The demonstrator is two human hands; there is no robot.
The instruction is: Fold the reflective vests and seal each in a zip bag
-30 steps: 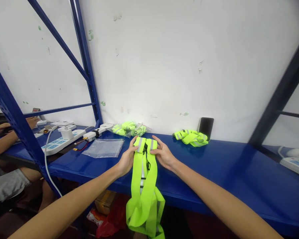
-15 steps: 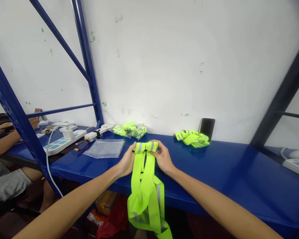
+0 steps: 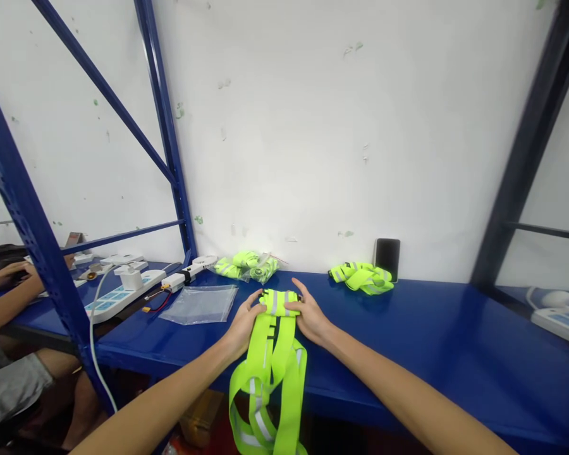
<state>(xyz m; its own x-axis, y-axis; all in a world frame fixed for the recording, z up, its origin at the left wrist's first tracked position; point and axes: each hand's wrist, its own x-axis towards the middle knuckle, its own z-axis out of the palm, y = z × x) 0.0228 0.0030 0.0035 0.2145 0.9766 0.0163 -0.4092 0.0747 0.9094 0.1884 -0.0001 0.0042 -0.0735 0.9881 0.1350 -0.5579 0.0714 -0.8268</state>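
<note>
Between my two hands is a neon yellow-green reflective strap harness [image 3: 291, 373] with grey-silver stripes. Its top end is gathered into a small roll, and the long straps hang in loops below the table's front edge. My left hand [image 3: 244, 323] grips the left end of the roll, thumb on top. On the right end, my right hand [image 3: 312, 314] pinches with its thumb while the index finger points up and away. Black pieces show at the roll's ends and between the straps.
A clear plastic bag [image 3: 201, 304] lies left on the blue table [image 3: 408, 341]. Bagged neon bundles [image 3: 246, 265], a loose neon strap bundle [image 3: 363, 278] and a phone [image 3: 387, 258] are by the wall. A power strip [image 3: 123, 296], a blue post and another person's arms [image 3: 14, 291] are at left.
The gathered top has become a thicker, more compact roll. My right index finger has lifted off it. The hanging straps have swung left, and the camera view has tilted up slightly.
</note>
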